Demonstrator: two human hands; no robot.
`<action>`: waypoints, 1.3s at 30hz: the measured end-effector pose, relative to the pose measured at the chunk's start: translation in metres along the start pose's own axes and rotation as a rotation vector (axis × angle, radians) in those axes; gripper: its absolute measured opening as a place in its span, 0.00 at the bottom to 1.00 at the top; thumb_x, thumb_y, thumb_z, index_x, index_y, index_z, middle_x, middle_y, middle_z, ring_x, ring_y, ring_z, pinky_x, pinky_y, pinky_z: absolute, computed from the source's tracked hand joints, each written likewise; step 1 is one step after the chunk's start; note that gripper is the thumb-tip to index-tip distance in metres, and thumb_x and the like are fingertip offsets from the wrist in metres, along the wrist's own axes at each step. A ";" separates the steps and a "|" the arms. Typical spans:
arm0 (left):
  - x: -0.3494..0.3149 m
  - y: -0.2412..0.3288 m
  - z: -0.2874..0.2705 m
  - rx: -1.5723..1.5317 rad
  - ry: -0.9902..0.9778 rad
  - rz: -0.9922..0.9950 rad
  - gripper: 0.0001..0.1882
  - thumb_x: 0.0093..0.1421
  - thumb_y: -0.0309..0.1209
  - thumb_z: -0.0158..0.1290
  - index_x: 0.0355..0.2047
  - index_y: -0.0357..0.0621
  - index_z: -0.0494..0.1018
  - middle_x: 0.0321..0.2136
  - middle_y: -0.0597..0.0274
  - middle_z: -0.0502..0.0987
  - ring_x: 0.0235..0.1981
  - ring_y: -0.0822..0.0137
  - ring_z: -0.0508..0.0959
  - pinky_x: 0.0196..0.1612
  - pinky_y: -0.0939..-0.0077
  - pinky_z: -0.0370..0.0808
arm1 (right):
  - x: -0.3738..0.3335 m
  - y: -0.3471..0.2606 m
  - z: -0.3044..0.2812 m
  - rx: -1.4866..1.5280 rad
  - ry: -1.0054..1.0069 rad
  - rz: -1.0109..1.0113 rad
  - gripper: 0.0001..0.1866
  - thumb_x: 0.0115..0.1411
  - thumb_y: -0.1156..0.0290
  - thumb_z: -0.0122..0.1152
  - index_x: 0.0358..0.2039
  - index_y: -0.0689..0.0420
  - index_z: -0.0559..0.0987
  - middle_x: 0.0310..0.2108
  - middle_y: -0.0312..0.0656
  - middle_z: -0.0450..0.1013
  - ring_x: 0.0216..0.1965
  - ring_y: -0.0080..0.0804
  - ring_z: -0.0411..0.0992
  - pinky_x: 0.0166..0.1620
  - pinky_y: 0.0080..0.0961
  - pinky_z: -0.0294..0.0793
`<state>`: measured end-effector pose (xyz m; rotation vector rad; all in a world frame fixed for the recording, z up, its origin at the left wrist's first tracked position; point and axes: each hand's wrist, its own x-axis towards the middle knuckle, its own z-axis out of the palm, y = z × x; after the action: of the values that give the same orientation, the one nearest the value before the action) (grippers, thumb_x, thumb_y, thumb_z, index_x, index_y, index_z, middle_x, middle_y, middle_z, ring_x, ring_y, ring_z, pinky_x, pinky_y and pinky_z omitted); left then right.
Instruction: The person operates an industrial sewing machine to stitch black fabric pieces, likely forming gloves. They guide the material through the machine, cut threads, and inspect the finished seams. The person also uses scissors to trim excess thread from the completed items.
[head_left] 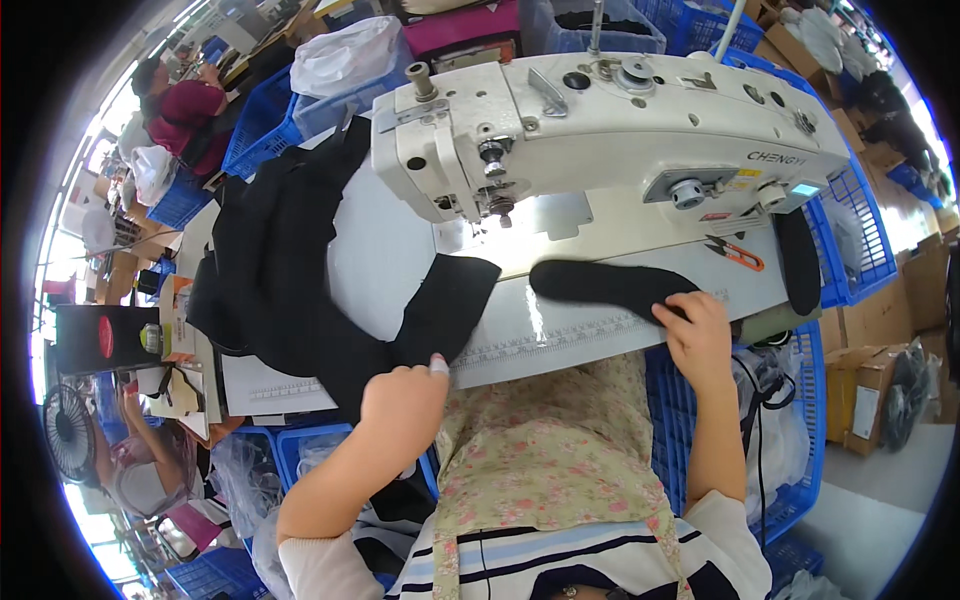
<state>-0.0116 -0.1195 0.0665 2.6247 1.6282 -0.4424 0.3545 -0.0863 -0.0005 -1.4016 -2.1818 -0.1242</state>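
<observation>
Two hands work at the near edge of the sewing table (600, 330). The left hand (405, 400) is closed on the black fabric (300, 260) where it hangs over that edge. The right hand (697, 335) presses curled fingers on the near end of a black insole-shaped piece (600, 282), whose long axis runs left to right. Bare tabletop lies between both pieces. Beyond stands the white sewing machine (620, 120).

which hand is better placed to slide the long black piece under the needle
Right, probably: the right hand already rests on the long black piece near the needle. The left hand holds the black fabric.
</observation>
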 end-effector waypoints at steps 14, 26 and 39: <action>0.098 -0.036 0.026 -0.353 0.145 0.241 0.12 0.50 0.30 0.56 0.35 0.41 0.71 0.37 0.59 0.69 0.45 0.58 0.70 0.46 0.62 0.68 | 0.070 -0.056 0.050 0.272 -0.258 -0.204 0.15 0.47 0.71 0.60 0.38 0.55 0.77 0.44 0.41 0.70 0.49 0.39 0.66 0.47 0.35 0.66; 0.118 -0.033 0.033 -0.457 0.294 0.187 0.23 0.48 0.37 0.60 0.43 0.41 0.70 0.46 0.59 0.69 0.47 0.56 0.69 0.48 0.62 0.68 | 0.126 -0.060 0.099 0.213 -0.251 -0.215 0.08 0.45 0.74 0.61 0.28 0.56 0.73 0.38 0.37 0.70 0.40 0.36 0.68 0.40 0.31 0.69; 0.119 -0.034 0.058 -0.353 0.469 0.181 0.30 0.50 0.39 0.58 0.53 0.40 0.66 0.53 0.53 0.67 0.55 0.53 0.65 0.52 0.60 0.65 | 0.131 -0.075 0.121 0.245 -0.147 -0.219 0.09 0.48 0.70 0.62 0.32 0.54 0.75 0.32 0.37 0.70 0.37 0.36 0.68 0.40 0.32 0.70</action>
<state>-0.0053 -0.0092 -0.0148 2.6803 1.3698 0.4584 0.2014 0.0293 -0.0243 -1.0645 -2.3742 0.1674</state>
